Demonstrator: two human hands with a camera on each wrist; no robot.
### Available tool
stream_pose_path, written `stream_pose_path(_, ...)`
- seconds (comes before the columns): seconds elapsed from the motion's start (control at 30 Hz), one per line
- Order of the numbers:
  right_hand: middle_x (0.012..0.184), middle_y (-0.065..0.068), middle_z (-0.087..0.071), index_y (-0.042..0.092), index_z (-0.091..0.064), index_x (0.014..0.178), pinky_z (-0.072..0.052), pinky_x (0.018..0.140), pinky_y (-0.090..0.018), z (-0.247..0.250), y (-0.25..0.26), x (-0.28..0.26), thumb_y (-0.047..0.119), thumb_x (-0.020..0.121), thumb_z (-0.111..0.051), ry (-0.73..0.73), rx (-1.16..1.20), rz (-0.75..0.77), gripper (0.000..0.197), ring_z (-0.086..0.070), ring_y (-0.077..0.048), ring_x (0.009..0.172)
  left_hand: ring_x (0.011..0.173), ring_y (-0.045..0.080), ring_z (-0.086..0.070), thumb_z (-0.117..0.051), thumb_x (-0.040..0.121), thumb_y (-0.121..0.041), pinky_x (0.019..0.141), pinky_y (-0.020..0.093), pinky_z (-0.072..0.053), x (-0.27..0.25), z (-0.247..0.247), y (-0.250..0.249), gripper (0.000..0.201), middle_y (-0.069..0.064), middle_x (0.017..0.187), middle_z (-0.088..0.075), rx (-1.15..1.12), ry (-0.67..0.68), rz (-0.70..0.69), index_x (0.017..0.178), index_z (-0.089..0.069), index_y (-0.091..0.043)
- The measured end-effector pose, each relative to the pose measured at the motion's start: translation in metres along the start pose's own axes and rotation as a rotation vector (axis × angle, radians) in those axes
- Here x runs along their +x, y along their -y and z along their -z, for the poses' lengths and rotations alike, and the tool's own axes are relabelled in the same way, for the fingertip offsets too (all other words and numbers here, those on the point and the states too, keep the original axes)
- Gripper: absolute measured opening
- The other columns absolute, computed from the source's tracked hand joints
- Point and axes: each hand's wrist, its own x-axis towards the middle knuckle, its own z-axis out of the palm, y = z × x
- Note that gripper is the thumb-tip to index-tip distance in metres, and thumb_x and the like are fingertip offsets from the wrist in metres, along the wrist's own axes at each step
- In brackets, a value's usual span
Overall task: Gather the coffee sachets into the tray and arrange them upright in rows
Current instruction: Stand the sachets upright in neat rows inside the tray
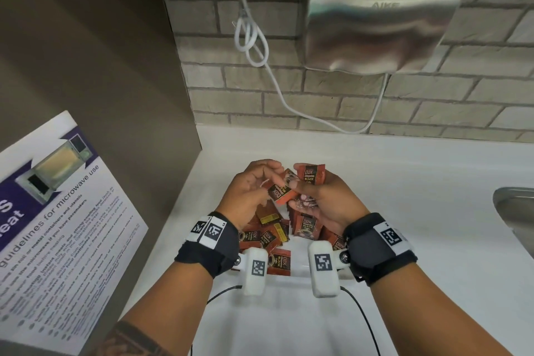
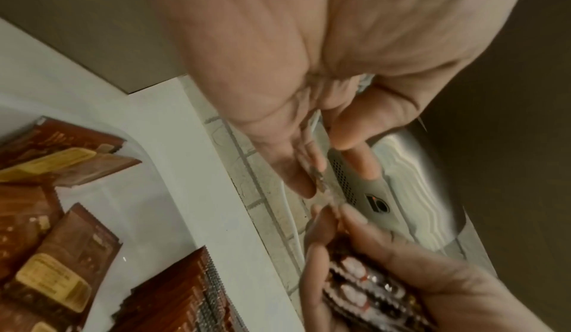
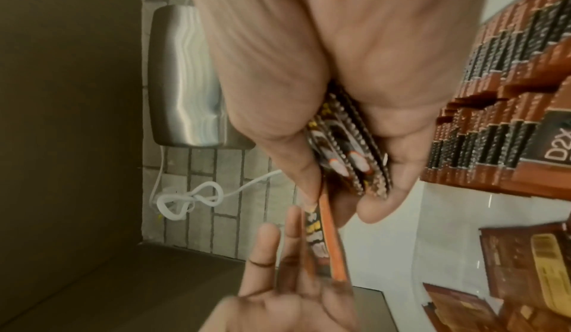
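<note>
Both hands are raised just above a white tray (image 1: 291, 286) on the white counter (image 1: 404, 182), meeting over the loose coffee sachets (image 1: 265, 235) lying flat in it. The right hand (image 1: 323, 196) is curled round a small stack of sachets (image 1: 310, 176) held on edge between thumb and fingers; the topmost shows its "D2X BLACK" face upright toward the head camera. The right wrist view shows the serrated ends of that stack (image 3: 349, 156) squeezed in the grip. The left hand (image 1: 251, 188), palm turned inward with fingers half bent, pinches a single sachet (image 1: 281, 192) at its edge, tilted and touching the right hand's thumb, so that both hands are on it where it meets the stack. In the right wrist view this sachet (image 3: 324, 234) is seen edge-on between the left hand's fingers (image 3: 290, 234) and the right thumb.

Beneath the right wrist, a row of sachets (image 3: 500, 93) stands upright, packed closely in the tray; the rest lie scattered flat under the left wrist, some showing yellow labels.

Both forearms reach forward side by side, each wearing a black wrist strap with a white camera block. A steel hand dryer (image 1: 381, 23) hangs on the brick wall behind, its white cord (image 1: 254, 37) knotted in a loop.
</note>
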Motion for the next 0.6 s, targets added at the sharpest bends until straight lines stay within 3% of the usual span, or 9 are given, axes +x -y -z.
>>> stream_pose_path(0.1,0.114,-0.009,-0.074,0.015,-0.062,0.126,-0.059,0.085,-0.037,0.000,-0.001,-0.001,0.009,0.087,-0.075,-0.013,-0.044,0.044,0.041,-0.071,-0.028,0.104,0.117,0.022,-0.065,-0.062,0.088,0.010,0.094,0.039,-0.057,0.004,0.003,-0.001,0.029,0.006,0.124,-0.064,0.078,-0.070,0.037,0.095,-0.068,-0.017)
stream_pose_path(0.2,0.114,-0.007,-0.074,0.015,-0.062,0.125,-0.059,0.072,-0.031,0.001,0.000,-0.002,0.007,0.088,-0.073,-0.040,-0.038,0.084,0.040,-0.073,-0.021,0.097,0.099,0.024,-0.070,-0.073,0.085,0.005,0.089,0.045,-0.059,0.006,0.008,0.001,0.038,0.006,0.105,-0.072,0.090,-0.076,0.116,0.108,-0.063,-0.022)
stream_pose_path(0.3,0.113,-0.007,-0.074,0.016,-0.063,0.123,-0.061,0.074,-0.035,0.001,0.000,-0.003,0.011,0.090,-0.072,-0.064,0.004,0.100,0.034,-0.073,-0.024,0.099,0.094,0.027,-0.071,-0.078,0.082,0.002,0.086,0.048,-0.059,0.004,0.008,0.000,0.045,0.008,0.099,-0.074,0.056,-0.045,0.187,0.115,-0.060,-0.023)
stream_pose_path(0.37,0.108,-0.007,-0.075,0.017,-0.066,0.116,-0.060,0.074,-0.035,0.000,0.001,-0.006,0.025,0.093,-0.069,-0.062,-0.048,0.088,0.024,-0.073,-0.027,0.099,0.089,0.022,-0.071,-0.074,0.084,0.006,0.078,0.037,-0.060,0.003,0.006,-0.003,0.040,0.012,0.100,-0.075,0.060,-0.061,0.150,0.113,-0.062,-0.018)
stream_pose_path(0.47,0.102,-0.008,-0.076,0.017,-0.065,0.116,-0.060,0.077,-0.037,0.001,0.002,-0.008,0.058,0.090,-0.060,-0.039,-0.192,0.017,0.049,-0.074,-0.026,0.090,0.084,0.015,-0.069,-0.064,0.091,0.008,0.066,0.023,-0.054,0.004,0.005,-0.013,0.028,0.015,0.097,-0.074,0.131,-0.092,0.078,0.110,-0.065,-0.012)
stream_pose_path(0.53,0.099,-0.012,-0.074,0.020,-0.061,0.121,-0.059,0.079,-0.040,0.001,0.004,-0.010,0.077,0.084,-0.049,0.055,-0.268,-0.044,0.068,-0.072,-0.028,0.082,0.088,0.015,-0.069,-0.060,0.094,0.005,0.071,0.027,-0.057,0.006,0.007,-0.017,0.026,0.013,0.098,-0.072,0.250,-0.035,0.019,0.107,-0.068,-0.017)
stream_pose_path(0.6,0.107,-0.014,-0.074,0.027,-0.061,0.125,-0.060,0.079,-0.043,0.000,0.005,-0.011,0.085,0.077,-0.046,0.177,-0.353,-0.096,0.077,-0.073,-0.030,0.086,0.094,0.016,-0.069,-0.058,0.097,-0.002,0.083,0.035,-0.058,0.004,0.004,-0.023,0.027,0.003,0.099,-0.072,0.414,0.079,-0.027,0.106,-0.070,-0.024)
